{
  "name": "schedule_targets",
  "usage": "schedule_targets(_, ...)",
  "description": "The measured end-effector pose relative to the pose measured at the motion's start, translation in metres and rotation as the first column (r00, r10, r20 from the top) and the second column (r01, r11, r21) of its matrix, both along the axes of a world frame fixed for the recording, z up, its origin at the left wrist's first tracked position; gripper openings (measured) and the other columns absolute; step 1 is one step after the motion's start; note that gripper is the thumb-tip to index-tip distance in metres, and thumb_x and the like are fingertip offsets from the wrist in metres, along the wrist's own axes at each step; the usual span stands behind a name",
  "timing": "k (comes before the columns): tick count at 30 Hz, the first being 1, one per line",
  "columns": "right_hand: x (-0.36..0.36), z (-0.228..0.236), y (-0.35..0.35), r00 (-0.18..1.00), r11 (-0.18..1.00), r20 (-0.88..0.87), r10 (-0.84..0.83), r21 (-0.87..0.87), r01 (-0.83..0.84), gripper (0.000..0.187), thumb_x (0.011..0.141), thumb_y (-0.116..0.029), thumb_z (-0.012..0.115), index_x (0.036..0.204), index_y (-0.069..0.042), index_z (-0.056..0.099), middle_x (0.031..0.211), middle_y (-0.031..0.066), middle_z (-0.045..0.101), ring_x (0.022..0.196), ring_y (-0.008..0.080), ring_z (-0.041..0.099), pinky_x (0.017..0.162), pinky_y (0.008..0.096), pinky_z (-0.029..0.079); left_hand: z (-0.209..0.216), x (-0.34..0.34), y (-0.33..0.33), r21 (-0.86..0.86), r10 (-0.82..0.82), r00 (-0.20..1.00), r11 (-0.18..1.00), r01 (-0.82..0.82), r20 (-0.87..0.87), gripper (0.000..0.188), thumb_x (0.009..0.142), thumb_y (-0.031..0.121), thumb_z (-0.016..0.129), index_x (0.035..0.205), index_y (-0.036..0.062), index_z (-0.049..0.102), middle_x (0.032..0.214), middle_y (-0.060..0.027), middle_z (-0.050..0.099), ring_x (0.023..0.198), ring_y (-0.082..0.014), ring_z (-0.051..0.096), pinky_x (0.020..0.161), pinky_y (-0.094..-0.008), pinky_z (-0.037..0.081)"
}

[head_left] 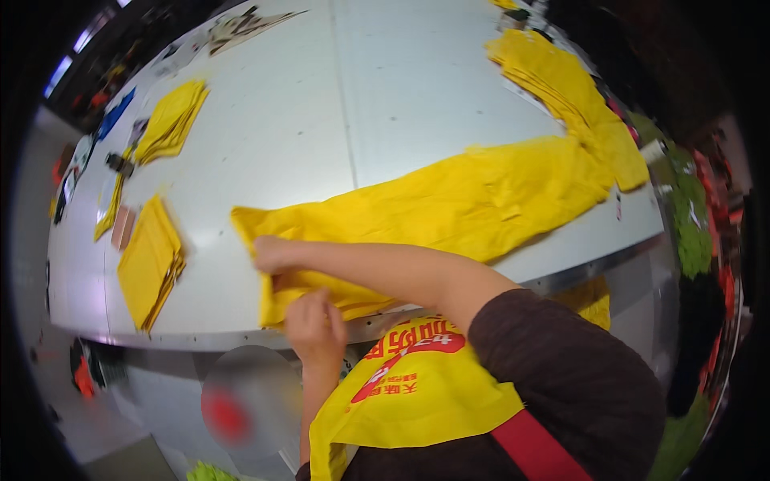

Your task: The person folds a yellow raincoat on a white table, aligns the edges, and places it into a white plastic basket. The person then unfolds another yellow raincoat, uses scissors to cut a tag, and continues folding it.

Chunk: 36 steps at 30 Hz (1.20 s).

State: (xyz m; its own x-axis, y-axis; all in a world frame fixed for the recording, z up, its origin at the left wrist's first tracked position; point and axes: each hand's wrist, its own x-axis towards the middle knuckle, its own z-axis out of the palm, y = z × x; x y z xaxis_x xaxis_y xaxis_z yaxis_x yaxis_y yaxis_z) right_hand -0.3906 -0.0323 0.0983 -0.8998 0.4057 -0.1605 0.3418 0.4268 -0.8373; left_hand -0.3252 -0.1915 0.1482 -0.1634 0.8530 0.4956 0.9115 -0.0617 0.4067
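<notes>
We saw the long yellow cloth [449, 200] lying along the near edge of the pale table [265, 136], its left end in front of the person and its right end running up against a layered yellow pile [539, 68] at the table's right side; we could not tell where one stopped and the other began. The right hand [274, 253] lay across the cloth at its left end, by a dark gap where the layers parted. Its fingers were curled in, but the hand hid their tips, so we could not tell whether they gripped an edge. The left hand [315, 322] stood just nearer the body, at the cloth's lower edge, its fingers bent and blurred; we could not make out whether they held anything. As for progress, we took the near folded stack [151, 263] and the far folded stack [172, 120], both flat and squared on the left, as finished pieces. Beside the nearer one we noticed a pinkish block [123, 228]. The cloth at the hands seemed to us only partly dealt with: most of its length was stretched out and wrinkled, and the pile on the right looked unsorted.
</notes>
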Motion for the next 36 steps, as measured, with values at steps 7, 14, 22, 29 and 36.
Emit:
schedule_targets(7, 0.021, 0.141, -0.049, 0.774, 0.540, -0.465, -0.431, -0.819, -0.191, 0.030, 0.080, -0.005, 0.052, 0.109, 0.002, 0.052, 0.106, 0.0170, 0.060, 0.092, 0.0261, 0.060, 0.077, 0.0366, 0.053, -0.069, 0.064, 0.022, -0.232, -0.273, 0.962, 0.936, 0.265, -0.004, 0.038, 0.079, 0.021, 0.059, 0.113, 0.0039, 0.055, 0.109, -0.0168, 0.056, 0.102, -0.0338, 0.050, 0.087, -0.0437, 0.038)
schedule_targets(14, 0.248, 0.165, 0.071, 0.692, 0.546, -0.582, -0.427, -0.776, -0.315, 0.031, 0.088, -0.013, 0.055, 0.116, 0.002, 0.053, 0.107, 0.0147, 0.061, 0.092, 0.0217, 0.063, 0.079, 0.0333, 0.052, -0.077, 0.048, 0.045, -0.534, 0.102, 0.992, 0.836, -0.122, -0.067, 0.049, 0.082, 0.027, 0.058, 0.120, -0.0023, 0.049, 0.117, -0.0239, 0.051, 0.113, -0.0378, 0.044, 0.098, -0.0487, 0.031)
schedule_targets(22, 0.495, -0.025, 0.093, 0.680, 0.493, 0.352, -0.643, -0.489, 0.720, 0.041, 0.083, -0.007, 0.051, 0.122, 0.003, 0.046, 0.115, 0.0137, 0.054, 0.103, 0.0196, 0.053, 0.088, 0.0311, 0.045, -0.112, 0.019, 0.046, -0.298, 0.001, 0.984, 0.953, -0.055, -0.176, 0.046, 0.082, 0.025, 0.058, 0.119, -0.0016, 0.051, 0.116, -0.0234, 0.051, 0.112, -0.0370, 0.045, 0.097, -0.0482, 0.032)
schedule_targets(29, 0.531, -0.022, 0.096, 0.656, 0.561, 0.302, -0.692, -0.347, 0.752, 0.036, 0.084, -0.014, 0.052, 0.115, 0.003, 0.052, 0.105, 0.0133, 0.059, 0.097, 0.0187, 0.056, 0.082, 0.0291, 0.046, -0.132, 0.031, 0.045, -0.228, 0.025, 0.971, 0.970, -0.081, -0.238, 0.044, 0.081, 0.023, 0.058, 0.117, -0.0010, 0.052, 0.115, -0.0230, 0.052, 0.111, -0.0363, 0.046, 0.096, -0.0478, 0.033)
schedule_targets(36, 0.546, -0.003, 0.131, 0.459, 0.592, 0.528, -0.714, 0.105, 0.799, 0.044, 0.083, -0.031, 0.054, 0.115, -0.001, 0.053, 0.112, 0.0197, 0.059, 0.104, 0.0276, 0.057, 0.087, 0.0366, 0.045, -0.132, 0.029, 0.045, -0.209, 0.027, 0.967, 0.974, -0.082, -0.253, 0.041, 0.081, 0.022, 0.057, 0.116, -0.0004, 0.053, 0.115, -0.0226, 0.053, 0.110, -0.0356, 0.048, 0.095, -0.0473, 0.035)
